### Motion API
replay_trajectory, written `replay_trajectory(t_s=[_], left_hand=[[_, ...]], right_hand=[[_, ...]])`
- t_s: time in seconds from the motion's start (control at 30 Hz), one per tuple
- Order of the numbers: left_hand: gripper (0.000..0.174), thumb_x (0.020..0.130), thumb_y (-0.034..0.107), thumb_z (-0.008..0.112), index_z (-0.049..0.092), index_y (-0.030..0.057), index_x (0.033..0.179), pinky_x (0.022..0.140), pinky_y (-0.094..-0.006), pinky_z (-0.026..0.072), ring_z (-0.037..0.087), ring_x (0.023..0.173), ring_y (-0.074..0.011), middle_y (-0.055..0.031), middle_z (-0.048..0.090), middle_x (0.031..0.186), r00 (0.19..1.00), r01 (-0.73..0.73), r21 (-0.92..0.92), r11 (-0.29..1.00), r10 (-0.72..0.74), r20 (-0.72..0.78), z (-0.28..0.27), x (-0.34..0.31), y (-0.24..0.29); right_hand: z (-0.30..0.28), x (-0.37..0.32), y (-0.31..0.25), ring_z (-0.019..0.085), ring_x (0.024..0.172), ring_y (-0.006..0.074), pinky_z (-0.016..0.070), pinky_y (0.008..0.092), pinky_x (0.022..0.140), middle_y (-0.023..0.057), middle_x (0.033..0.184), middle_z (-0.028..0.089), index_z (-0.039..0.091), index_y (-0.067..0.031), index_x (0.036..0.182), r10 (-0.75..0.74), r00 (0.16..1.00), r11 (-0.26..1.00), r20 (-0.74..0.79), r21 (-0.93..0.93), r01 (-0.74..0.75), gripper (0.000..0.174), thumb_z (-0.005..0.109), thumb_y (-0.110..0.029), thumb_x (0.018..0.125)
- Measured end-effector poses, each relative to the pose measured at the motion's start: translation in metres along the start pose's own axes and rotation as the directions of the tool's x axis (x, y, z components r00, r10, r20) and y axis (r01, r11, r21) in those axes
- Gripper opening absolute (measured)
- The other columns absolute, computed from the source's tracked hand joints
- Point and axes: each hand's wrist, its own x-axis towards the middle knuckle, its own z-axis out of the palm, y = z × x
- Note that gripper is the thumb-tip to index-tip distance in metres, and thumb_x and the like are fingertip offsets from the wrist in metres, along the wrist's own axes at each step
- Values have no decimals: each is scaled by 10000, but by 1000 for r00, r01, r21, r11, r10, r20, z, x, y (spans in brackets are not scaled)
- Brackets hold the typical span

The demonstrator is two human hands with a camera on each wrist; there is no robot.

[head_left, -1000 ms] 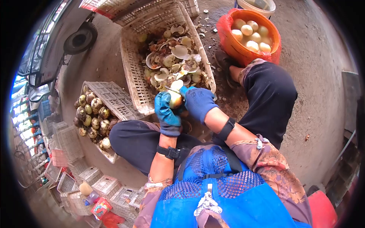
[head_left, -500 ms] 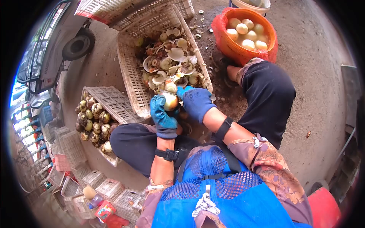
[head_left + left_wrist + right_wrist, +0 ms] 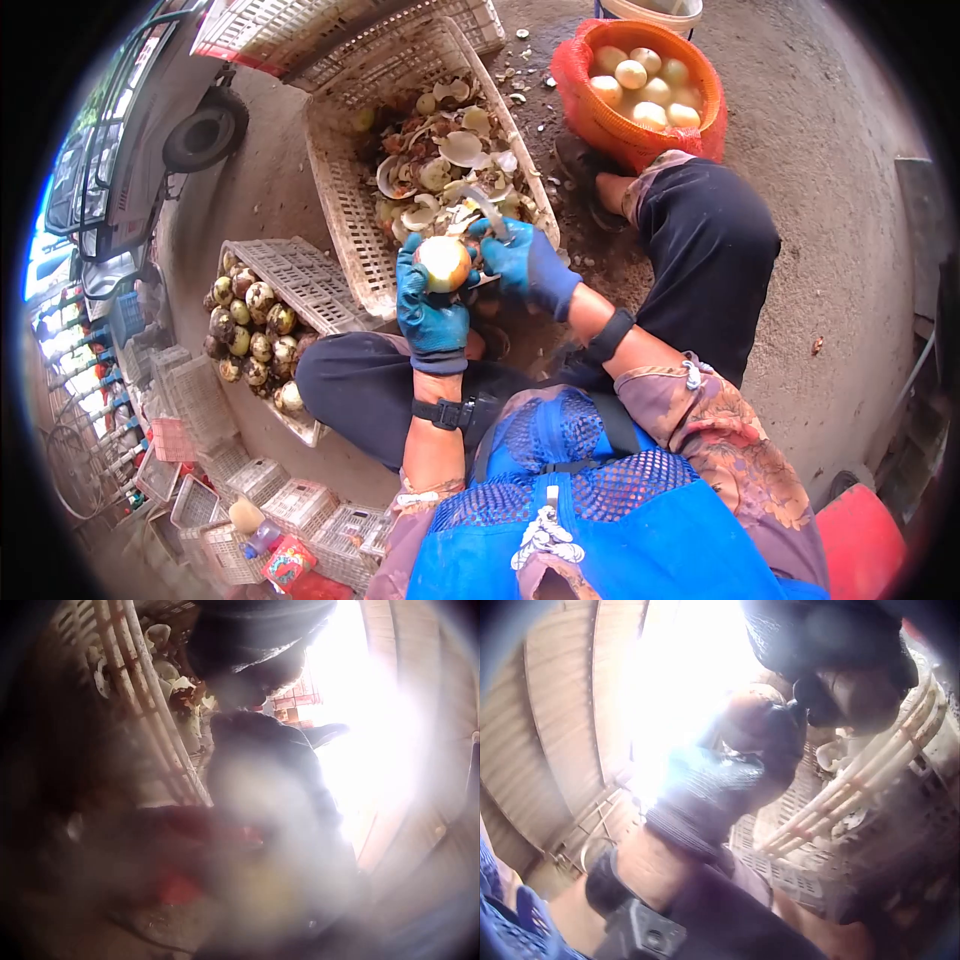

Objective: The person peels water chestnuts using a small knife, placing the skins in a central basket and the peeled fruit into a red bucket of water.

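Observation:
In the head view my left hand [image 3: 430, 318], in a blue-teal glove, grips a round onion [image 3: 444, 263] with a bright pale top and a brownish-yellow side. My right hand [image 3: 522, 262], gloved alike, holds a knife [image 3: 486, 208] just to the right of the onion. Its blade points up and away, over the crate of peelings. From the right wrist view, the left hand [image 3: 712, 776] shows below the onion [image 3: 754, 716], with the dark right hand [image 3: 821, 641] above. Glare and blur hide much in the left wrist view.
A plastic crate [image 3: 338, 190] with peelings [image 3: 440, 160] stands ahead. At left, a tipped crate [image 3: 300, 285] holds unpeeled, dark-stained onions [image 3: 255, 325]. An orange tub [image 3: 715, 100] with pale peeled onions in cloudy water stands ahead right, a white bucket [image 3: 660, 12] behind it.
The knife, first across the onion's top, now points up and away from it. My right hand has turned over. The pale piece above the onion is gone and its bright top faces up.

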Motion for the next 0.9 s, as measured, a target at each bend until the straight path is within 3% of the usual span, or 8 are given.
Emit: replay_trajectory(t_s=[0.07,0.17,0.23,0.3,0.5,0.63,0.73,0.9], left_hand=[[483,888,307,609,502,120,1320,806,-371,542,610,1047,-245,-76,585,1203,1000,-17,-48,999,17,5,-3,3,-1],[408,948,256,564,518,80,1313,1014,-371,452,563,1156,-235,-98,584,1252,999,-39,-127,991,39,-5,-15,9,-9],[410,942,230,556,498,106,1329,984,-378,475,563,1155,-236,-97,567,1262,999,-36,-75,997,34,-23,-21,12,-13],[414,934,202,564,489,101,1328,970,-376,488,574,1130,-223,-83,555,1268,999,28,-66,997,-29,-17,-11,7,-6],[373,958,249,568,534,98,1297,968,-398,490,587,1111,-239,-100,598,1228,999,30,406,914,-33,3,-45,15,2],[406,944,277,603,557,73,1292,906,-423,536,589,1127,-289,-129,590,1268,956,294,-83,952,-294,3,-48,13,-1],[324,920,229,605,587,84,1209,799,-404,584,645,1016,-279,-109,639,1166,974,220,-147,964,-226,-29,-28,1,8],[281,926,239,609,630,87,1162,758,-408,606,660,970,-326,-126,665,1122,989,114,-216,970,-132,-71,-37,7,4]], right_hand=[[0,-4,-7,711,770,179,549,322,601,181,956,697,642,-64,1179,53,994,975,94,210,-72,368,615,-305,902],[9,-7,-1,699,859,190,545,336,746,162,1001,706,632,-56,1197,-208,977,975,57,-66,211,458,674,-330,833],[9,-13,-8,683,917,200,515,330,846,146,995,710,635,-59,1190,-257,965,946,46,-191,261,465,683,-312,803],[10,-7,0,687,902,214,516,329,826,150,980,709,637,-67,1190,-247,966,969,82,12,246,444,671,-294,810],[5,-8,-1,687,865,256,516,351,784,164,929,701,644,-77,1173,-266,956,964,123,15,266,372,621,-243,841],[6,-9,-6,679,872,336,527,398,750,184,996,693,630,-94,1191,-321,945,922,61,-207,326,348,588,-220,869],[8,-11,2,665,850,359,533,433,700,174,1059,676,588,-121,1253,-635,773,633,-3,-576,518,393,582,-215,872],[1,-36,-1,666,771,333,516,447,617,138,1047,651,486,-150,1373,-549,821,424,155,-795,434,557,625,-244,841]])
